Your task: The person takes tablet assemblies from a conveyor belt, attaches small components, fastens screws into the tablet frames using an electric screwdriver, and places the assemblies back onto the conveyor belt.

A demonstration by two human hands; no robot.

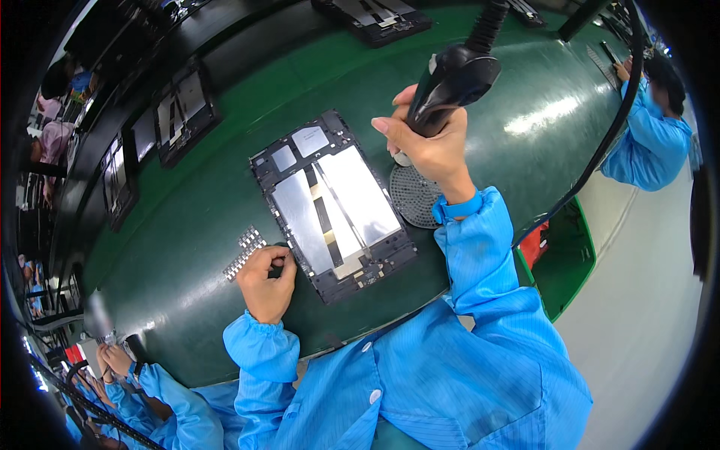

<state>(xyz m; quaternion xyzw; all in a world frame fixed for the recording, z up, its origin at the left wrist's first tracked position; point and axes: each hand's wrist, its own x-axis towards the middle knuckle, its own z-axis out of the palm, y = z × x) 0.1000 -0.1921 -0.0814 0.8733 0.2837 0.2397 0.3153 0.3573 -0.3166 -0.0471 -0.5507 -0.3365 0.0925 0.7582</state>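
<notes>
And here's the open, flat, dark-framed rectangular device with silver metal panels point(332, 206), lying face-up on the glossy green tabletop point(202, 187)! Above its right edge, the bare right hand point(439, 150) is wrapped around a bulky black plastic tool head point(459, 79), over the grey perforated disc point(411, 199) just beside the device. At the device's lower left edge, the left hand point(268, 281) curls narrow, next to a cluster of small black-and-white parts point(244, 255); can't tell whether it's pinching anything. Looks like a tool-handling step; the next move calls for a steady grip and care around the device's exposed strips.
</notes>
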